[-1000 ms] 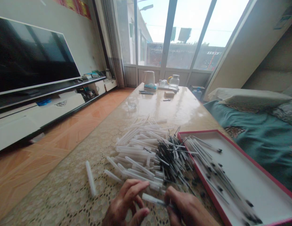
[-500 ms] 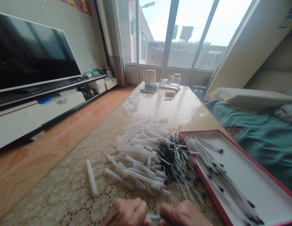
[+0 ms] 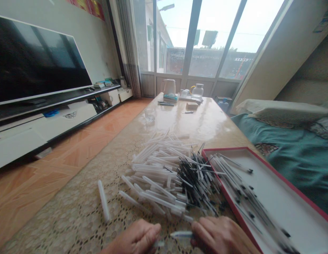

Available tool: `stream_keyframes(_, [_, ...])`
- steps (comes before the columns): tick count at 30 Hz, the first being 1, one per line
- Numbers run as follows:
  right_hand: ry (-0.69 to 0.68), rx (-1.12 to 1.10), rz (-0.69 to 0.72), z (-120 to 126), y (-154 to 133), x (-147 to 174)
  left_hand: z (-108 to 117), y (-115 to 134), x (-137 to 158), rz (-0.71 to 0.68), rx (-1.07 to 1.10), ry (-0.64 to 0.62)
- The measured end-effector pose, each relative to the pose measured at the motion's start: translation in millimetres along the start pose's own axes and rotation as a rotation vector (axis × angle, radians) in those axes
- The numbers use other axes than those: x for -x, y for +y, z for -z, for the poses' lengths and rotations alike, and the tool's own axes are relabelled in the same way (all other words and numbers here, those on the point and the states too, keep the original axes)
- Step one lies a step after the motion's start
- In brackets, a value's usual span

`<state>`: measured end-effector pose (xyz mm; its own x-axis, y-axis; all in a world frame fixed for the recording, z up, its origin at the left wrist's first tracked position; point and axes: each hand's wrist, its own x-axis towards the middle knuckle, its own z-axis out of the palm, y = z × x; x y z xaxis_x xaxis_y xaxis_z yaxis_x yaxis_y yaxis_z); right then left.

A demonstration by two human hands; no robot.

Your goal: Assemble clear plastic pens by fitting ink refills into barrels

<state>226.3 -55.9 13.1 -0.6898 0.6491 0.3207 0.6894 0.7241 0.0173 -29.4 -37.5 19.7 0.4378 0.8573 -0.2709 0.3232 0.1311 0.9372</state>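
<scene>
My right hand [image 3: 220, 231] is closed round a pen [image 3: 183, 234], its pointed tip facing left towards my other hand. My left hand [image 3: 137, 235] is closed too; a short translucent piece [image 3: 160, 243] pokes out from its fingers, blurred, perhaps a cap. A gap separates the pen tip from that piece. Just beyond both hands lies a heap of clear white plastic tubes [image 3: 153, 173]. Dark pen refills [image 3: 197, 176] are piled against its right side. One lone tube [image 3: 103, 200] rests apart on the left.
A shallow box with a red rim [image 3: 283, 187] stands on the right, holding several refills with black ends [image 3: 248, 197]. Farther along the patterned table [image 3: 74, 208] are a drinking glass [image 3: 150, 115], a small block [image 3: 192, 105], a kettle [image 3: 168, 86] and a glass jug [image 3: 197, 90].
My hands have moved apart, the right one going right with the pen. The pen's tip now shows between them, where before only a short stretch of it was visible.
</scene>
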Motion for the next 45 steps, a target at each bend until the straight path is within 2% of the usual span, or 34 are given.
stream_keyframes(1, [-0.031, 0.01, -0.066, 0.0, 7.8, 5.4, 4.5, -3.0, -1.8, 0.064, 0.085, 0.075])
stream_keyframes(2, [-0.031, 0.011, -0.145, -0.5, 14.8, 10.1, 8.4, -5.2, -4.3, 0.128, 0.132, 0.092])
stream_keyframes(3, [-0.018, -0.018, -0.207, -1.7, 20.0, 13.8, 11.2, -6.1, -7.3, 0.13, 0.14, 0.087])
stream_keyframes(6, [0.05, -0.139, -0.27, -10.3, 22.4, 17.6, 11.0, -1.7, -15.0, -0.069, -0.007, 0.13])
stream_keyframes(7, [0.056, -0.17, -0.277, -14.2, 19.3, 17.1, 8.5, 0.6, -16.2, -0.098, -0.016, 0.151])
stream_keyframes(13, [0.12, -0.258, -0.307, -33.2, -2.5, 10.0, -5.3, 0.9, -13.9, -0.222, 0.184, 0.203])
stream_keyframes(15, [0.138, -0.245, -0.299, -38.3, -7.1, 6.2, -7.4, -1.4, -14.0, -0.204, 0.217, 0.233])
stream_keyframes(17, [0.146, -0.24, -0.275, -44.3, -12.6, 1.0, -11.1, -3.1, -14.9, -0.139, 0.318, 0.164])
stream_keyframes(20, [0.222, -0.244, -0.251, -53.4, -23.5, -8.4, -20.1, -5.5, -16.2, 0.005, 0.544, -0.074])
stream_keyframes(21, [0.255, -0.24, -0.251, -55.3, -27.0, -11.4, -23.2, -6.7, -16.3, 0.043, 0.588, -0.113])
stream_keyframes(23, [0.295, -0.233, -0.247, -55.8, -32.0, -15.9, -28.0, -9.9, -16.6, 0.081, 0.6, -0.103])
stream_keyframes(27, [0.19, -0.455, -0.222, -44.5, -30.7, -14.9, -29.2, -18.5, -19.8, 0.081, 0.648, -0.085])
stream_keyframes(30, [0.13, -0.69, -0.424, -35.8, -23.7, -6.5, -25.5, -21.7, -22.9, 0.094, 0.744, 0.01])
stream_keyframes(33, [0.11, -0.824, -0.604, -34.2, -18.0, 1.0, -22.0, -19.2, -23.3, 0.112, 0.757, 0.136])
stream_keyframes(38, [0.067, -0.999, -0.625, -41.4, -15.3, 2.9, -20.8, -12.9, -20.3, 0.118, 0.762, 0.176])
stream_keyframes(45, [0.064, -1.027, -0.68, -46.4, -16.6, 3.4, -22.3, -16.8, -20.0, 0.095, 0.776, 0.15])
